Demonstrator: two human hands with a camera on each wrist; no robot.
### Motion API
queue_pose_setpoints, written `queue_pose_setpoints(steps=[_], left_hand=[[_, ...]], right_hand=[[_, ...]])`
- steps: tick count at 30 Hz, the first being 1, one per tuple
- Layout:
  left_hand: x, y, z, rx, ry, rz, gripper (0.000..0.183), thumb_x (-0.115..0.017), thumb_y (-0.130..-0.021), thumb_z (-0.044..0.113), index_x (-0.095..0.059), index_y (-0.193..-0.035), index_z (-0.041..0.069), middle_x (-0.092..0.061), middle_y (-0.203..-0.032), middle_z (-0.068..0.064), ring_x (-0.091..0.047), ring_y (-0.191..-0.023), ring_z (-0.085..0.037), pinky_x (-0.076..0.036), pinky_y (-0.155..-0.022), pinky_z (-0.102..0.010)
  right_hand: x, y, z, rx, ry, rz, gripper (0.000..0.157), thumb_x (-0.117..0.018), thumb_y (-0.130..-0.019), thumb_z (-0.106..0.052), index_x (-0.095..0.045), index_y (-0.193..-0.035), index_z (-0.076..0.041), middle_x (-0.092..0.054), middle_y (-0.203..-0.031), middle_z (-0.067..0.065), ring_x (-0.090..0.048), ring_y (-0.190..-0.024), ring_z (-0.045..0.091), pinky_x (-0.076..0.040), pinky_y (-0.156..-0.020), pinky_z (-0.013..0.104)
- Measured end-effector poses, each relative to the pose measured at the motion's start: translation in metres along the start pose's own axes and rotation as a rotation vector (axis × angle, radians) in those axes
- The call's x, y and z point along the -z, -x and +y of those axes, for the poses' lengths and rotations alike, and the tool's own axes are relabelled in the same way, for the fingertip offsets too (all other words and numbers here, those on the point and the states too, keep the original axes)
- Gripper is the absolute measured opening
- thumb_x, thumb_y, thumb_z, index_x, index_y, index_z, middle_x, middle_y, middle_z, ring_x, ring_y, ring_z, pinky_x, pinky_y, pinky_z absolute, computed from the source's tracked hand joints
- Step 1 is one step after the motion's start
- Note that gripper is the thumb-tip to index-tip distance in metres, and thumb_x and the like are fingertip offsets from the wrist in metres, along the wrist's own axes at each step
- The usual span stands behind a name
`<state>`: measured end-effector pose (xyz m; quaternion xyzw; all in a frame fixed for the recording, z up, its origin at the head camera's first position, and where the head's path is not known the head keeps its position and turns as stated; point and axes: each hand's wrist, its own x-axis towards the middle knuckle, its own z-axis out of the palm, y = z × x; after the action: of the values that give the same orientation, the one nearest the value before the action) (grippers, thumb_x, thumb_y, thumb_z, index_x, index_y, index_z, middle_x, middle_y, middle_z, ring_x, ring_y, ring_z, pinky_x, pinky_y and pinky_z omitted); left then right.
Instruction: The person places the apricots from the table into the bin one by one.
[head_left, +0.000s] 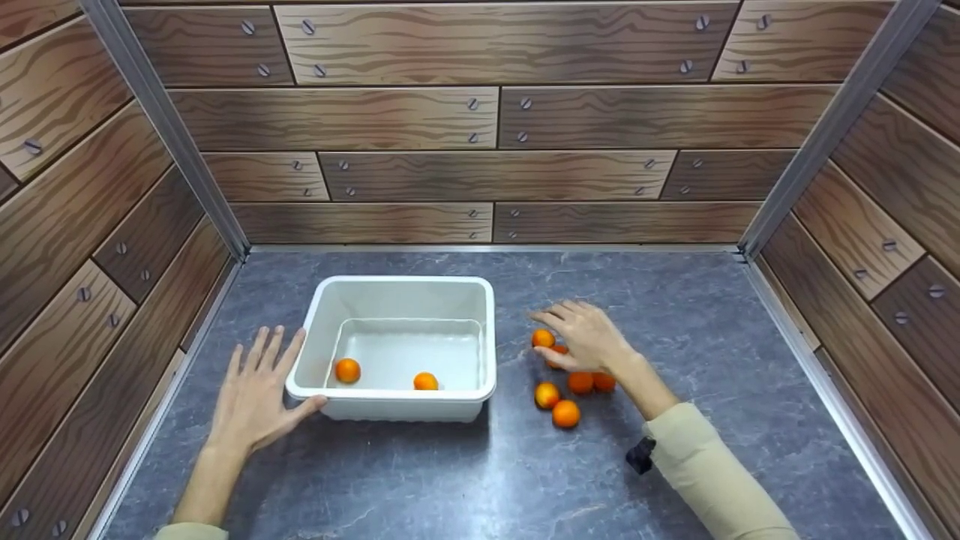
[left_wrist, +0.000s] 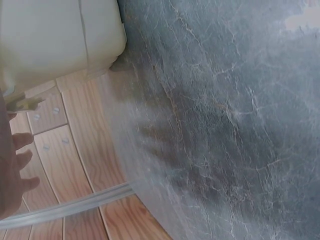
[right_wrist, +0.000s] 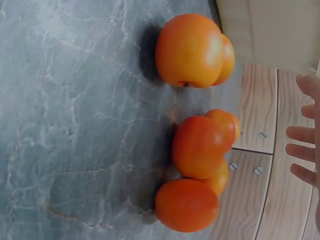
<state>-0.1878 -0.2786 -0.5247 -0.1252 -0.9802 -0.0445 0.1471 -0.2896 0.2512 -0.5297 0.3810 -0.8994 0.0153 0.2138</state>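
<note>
A white plastic tub [head_left: 405, 394] stands left of centre, with two round orange fruits inside, one fruit [head_left: 347, 370] at the left and another fruit [head_left: 425, 382] near the front wall. My left hand [head_left: 255, 401] is spread flat beside the tub's left side, thumb tip right at the front rim corner. Over a loose group of smooth orange-red, tomato-like fruits [head_left: 565, 414] on the right, my right hand [head_left: 589, 337] hovers with fingers extended, partly covering some of them. The right wrist view shows several of these fruits [right_wrist: 189, 50] below the straight fingers [right_wrist: 301, 134], with nothing held.
The grey marble-patterned tabletop [head_left: 420, 480] is enclosed by wood-patterned walls [head_left: 495, 120] at the back and both sides. Metal strips [head_left: 495, 248] run along its edges. A small black object [head_left: 641, 455] sits at the right sleeve cuff.
</note>
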Motion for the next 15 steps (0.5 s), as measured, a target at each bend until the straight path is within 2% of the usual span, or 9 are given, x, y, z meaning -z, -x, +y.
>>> queue_pose_setpoints(steps=[6,15], left_hand=[[0.0,0.0,0.0,0.004,0.006,-0.001,0.106,-0.06,-0.084,0.08,-0.034,-0.166,0.016,-0.037,-0.169,-0.024,-0.03,-0.16,-0.045,-0.022,-0.13,-0.068],[0.0,0.0,0.0,0.014,0.016,-0.008,0.106,-0.06,-0.085,0.079,-0.034,-0.166,0.017,-0.037,-0.17,-0.023,-0.03,-0.16,-0.045,-0.02,-0.13,-0.068]], right_hand=[[-0.009,0.0,0.002,-0.054,-0.005,-0.08,0.056,-0.072,-0.094,-0.05,-0.067,-0.138,-0.016,-0.076,-0.125,0.009,-0.072,-0.114,0.034,-0.061,-0.099,0.053],[-0.016,-0.001,0.005,-0.087,-0.019,-0.173,0.055,-0.068,-0.098,-0.05,-0.067,-0.139,-0.014,-0.074,-0.13,0.014,-0.071,-0.121,0.037,-0.058,-0.105,0.055]])
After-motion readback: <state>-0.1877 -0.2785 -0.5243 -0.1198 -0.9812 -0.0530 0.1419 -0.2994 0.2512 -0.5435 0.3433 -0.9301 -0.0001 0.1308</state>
